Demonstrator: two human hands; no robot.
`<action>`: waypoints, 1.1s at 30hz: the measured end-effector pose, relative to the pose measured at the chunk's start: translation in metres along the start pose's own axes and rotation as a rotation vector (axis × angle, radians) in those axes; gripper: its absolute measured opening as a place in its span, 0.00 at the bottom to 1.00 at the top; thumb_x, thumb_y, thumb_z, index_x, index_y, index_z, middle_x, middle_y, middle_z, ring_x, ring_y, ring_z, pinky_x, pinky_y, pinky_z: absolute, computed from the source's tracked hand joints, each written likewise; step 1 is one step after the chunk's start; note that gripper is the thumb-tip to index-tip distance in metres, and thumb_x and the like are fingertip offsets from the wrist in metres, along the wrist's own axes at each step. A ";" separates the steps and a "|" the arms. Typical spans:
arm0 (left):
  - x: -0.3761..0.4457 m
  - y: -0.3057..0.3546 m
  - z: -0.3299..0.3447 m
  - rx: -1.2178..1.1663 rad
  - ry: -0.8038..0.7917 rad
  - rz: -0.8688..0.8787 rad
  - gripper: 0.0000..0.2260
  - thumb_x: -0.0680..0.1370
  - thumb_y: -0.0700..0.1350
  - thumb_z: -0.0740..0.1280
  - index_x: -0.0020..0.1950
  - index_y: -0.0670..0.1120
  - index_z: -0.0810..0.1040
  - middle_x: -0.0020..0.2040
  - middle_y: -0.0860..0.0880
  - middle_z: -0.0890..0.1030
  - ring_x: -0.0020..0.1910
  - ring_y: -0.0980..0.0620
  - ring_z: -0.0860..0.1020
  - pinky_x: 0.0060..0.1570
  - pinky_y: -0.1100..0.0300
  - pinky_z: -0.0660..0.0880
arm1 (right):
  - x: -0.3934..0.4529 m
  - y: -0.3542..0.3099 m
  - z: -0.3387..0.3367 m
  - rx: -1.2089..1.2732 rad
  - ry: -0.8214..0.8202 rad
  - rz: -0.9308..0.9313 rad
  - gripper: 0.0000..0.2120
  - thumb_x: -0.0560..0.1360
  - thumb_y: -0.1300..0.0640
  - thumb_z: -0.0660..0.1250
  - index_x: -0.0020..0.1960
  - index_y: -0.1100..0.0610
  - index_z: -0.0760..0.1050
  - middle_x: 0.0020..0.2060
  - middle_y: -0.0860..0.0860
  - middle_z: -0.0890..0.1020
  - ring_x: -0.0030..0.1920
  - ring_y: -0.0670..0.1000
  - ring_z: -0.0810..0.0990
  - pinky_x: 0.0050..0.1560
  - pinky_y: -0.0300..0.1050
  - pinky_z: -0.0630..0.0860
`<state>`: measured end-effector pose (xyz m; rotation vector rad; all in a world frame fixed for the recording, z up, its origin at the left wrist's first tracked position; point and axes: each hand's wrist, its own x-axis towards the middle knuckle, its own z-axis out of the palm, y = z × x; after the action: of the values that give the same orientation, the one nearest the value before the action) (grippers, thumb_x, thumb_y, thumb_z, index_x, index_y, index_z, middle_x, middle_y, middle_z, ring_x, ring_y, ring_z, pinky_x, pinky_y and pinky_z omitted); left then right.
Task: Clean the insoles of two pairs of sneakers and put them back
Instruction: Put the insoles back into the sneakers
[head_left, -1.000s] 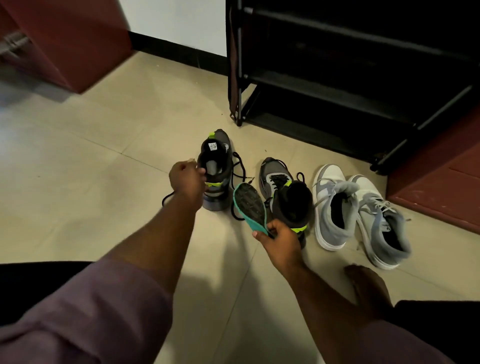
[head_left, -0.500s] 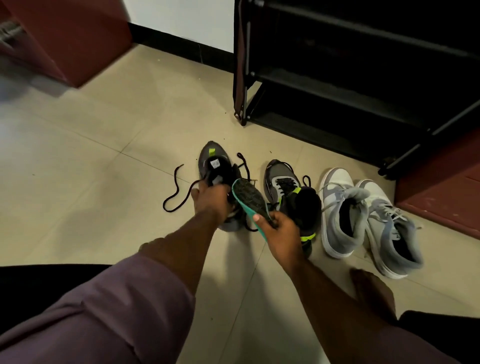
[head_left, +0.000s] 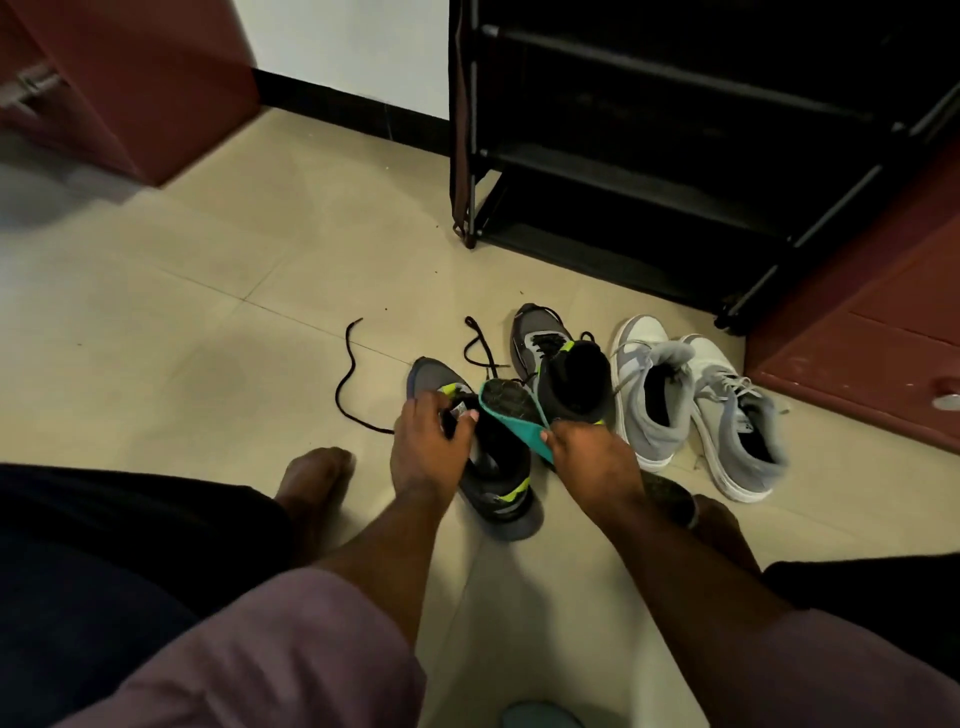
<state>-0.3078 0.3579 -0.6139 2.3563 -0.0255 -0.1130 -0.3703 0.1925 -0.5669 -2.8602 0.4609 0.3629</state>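
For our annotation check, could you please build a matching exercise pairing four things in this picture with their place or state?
Things:
1. insole
2. dark sneaker
3. grey-and-white sneakers
4. black shelf rack

Places or states:
A. standing against the wall
B. pinched in the right hand
C. side by side on the floor, untouched
D. held open by the left hand

Pairs: 1-B, 2-D, 3-C, 4-A

A black shoe rack (head_left: 675, 130) stands on the beige tiled floor (head_left: 208, 312) beside reddish-brown cabinets (head_left: 872, 322).
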 end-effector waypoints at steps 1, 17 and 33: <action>0.010 -0.001 -0.003 0.034 -0.068 -0.006 0.21 0.75 0.53 0.71 0.64 0.47 0.72 0.58 0.45 0.74 0.59 0.44 0.72 0.58 0.51 0.72 | -0.005 -0.001 -0.002 -0.031 -0.021 -0.009 0.15 0.82 0.47 0.54 0.55 0.53 0.76 0.50 0.55 0.82 0.51 0.58 0.80 0.48 0.47 0.75; 0.060 -0.016 0.026 -0.410 -0.175 -0.335 0.12 0.74 0.45 0.74 0.34 0.41 0.80 0.31 0.47 0.77 0.33 0.50 0.74 0.42 0.54 0.79 | 0.007 -0.058 -0.021 -0.313 -0.175 -0.011 0.12 0.77 0.61 0.62 0.59 0.53 0.76 0.56 0.51 0.80 0.57 0.54 0.80 0.47 0.47 0.73; 0.076 -0.016 0.042 -0.585 -0.278 -0.442 0.12 0.71 0.40 0.76 0.32 0.41 0.75 0.24 0.50 0.72 0.24 0.55 0.70 0.28 0.64 0.69 | 0.062 -0.068 0.034 -0.173 -0.261 -0.035 0.10 0.78 0.59 0.60 0.57 0.56 0.77 0.53 0.53 0.82 0.54 0.55 0.81 0.50 0.49 0.77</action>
<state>-0.2357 0.3361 -0.6605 1.7135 0.3483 -0.5805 -0.2974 0.2468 -0.6036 -2.9200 0.3440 0.7935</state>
